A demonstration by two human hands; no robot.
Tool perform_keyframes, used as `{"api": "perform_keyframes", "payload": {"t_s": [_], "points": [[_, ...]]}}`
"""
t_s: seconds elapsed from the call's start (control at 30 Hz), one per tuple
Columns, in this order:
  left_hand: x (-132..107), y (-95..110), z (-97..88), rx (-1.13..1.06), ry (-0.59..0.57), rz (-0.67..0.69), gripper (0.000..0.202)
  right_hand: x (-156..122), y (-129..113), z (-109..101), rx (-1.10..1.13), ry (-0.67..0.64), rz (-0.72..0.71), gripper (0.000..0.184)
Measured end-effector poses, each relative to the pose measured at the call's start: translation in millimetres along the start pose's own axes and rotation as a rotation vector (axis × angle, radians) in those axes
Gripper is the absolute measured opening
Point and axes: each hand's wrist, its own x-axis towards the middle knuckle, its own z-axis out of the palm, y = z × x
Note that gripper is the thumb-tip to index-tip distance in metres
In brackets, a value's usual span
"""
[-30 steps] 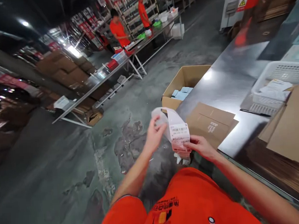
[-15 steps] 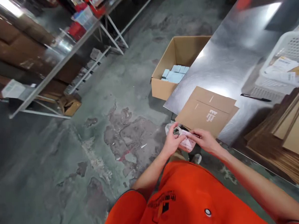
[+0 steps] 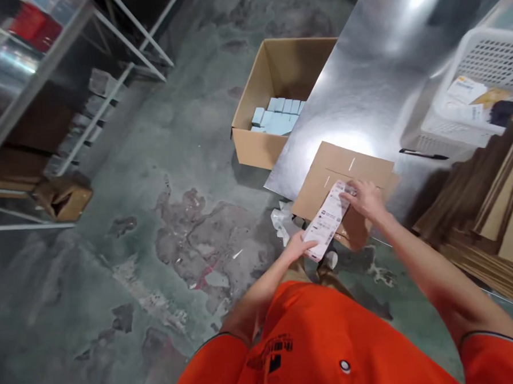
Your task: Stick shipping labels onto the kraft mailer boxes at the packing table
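Note:
A long white strip of printed shipping labels [image 3: 328, 218] stretches slantwise between my hands. My left hand [image 3: 298, 247] pinches its lower end, close to my body. At the upper end, my right hand [image 3: 367, 199] grips it with the fingertips, above the cardboard. Beneath the strip lies a flat, folded brown carton [image 3: 310, 180] at the corner of the metal table [image 3: 346, 95]. The strip and my right hand cover part of the carton. Crumpled whitish plastic or paper [image 3: 281, 222] hangs beside the table corner, left of the strip.
An open cardboard box [image 3: 256, 152] with several pale blue boxes [image 3: 278, 122] stands left of the table. A black pen [image 3: 423, 154] and a white basket [image 3: 443, 105] holding papers are on the table. Stacked flat cardboard [image 3: 469, 226] is at the right. Metal racks [image 3: 132, 38] stand upper left.
The label strip, bunched between my hands before, is now stretched out lengthwise. My right hand has moved up and right over the carton. The whole view has shifted as my head turned.

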Motion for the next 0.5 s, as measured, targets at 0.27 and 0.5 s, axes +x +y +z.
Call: {"api": "perform_keyframes", "payload": {"t_s": [0.27, 0.5], "points": [[-26.6, -22.1, -52.8, 0.041, 0.121, 0.057, 0.032, -9.9, -34.5, 36.7, -0.177, 0.086, 0.023, 0.061], [36.8, 62.5, -42.7, 0.157, 0.196, 0.402, 0.027, 11.0, -43.4, 73.2, -0.002, 0.033, -0.035, 0.069]]}}
